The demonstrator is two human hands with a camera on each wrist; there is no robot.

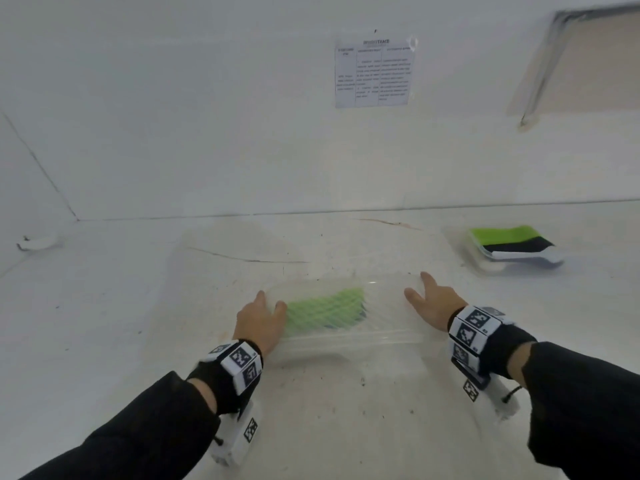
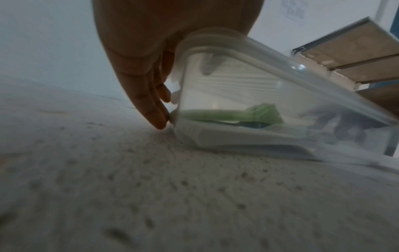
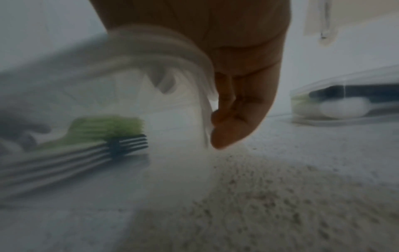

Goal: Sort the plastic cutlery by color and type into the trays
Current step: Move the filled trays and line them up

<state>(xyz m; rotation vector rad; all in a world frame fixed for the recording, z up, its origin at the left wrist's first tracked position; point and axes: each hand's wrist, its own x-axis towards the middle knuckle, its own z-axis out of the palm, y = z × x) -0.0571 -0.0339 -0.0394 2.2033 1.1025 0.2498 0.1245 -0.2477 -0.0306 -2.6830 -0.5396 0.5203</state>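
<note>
Clear tray [image 1: 346,337] w/ green forks [image 1: 323,311] looked light, thin, prob slippery, so I took the short ends. Left hand [image 1: 261,322] fingers [image 2: 155,117] straight against its end wall; right hand [image 1: 433,304] fingers [image 3: 228,134] curled, can't tell if gripping.
</note>
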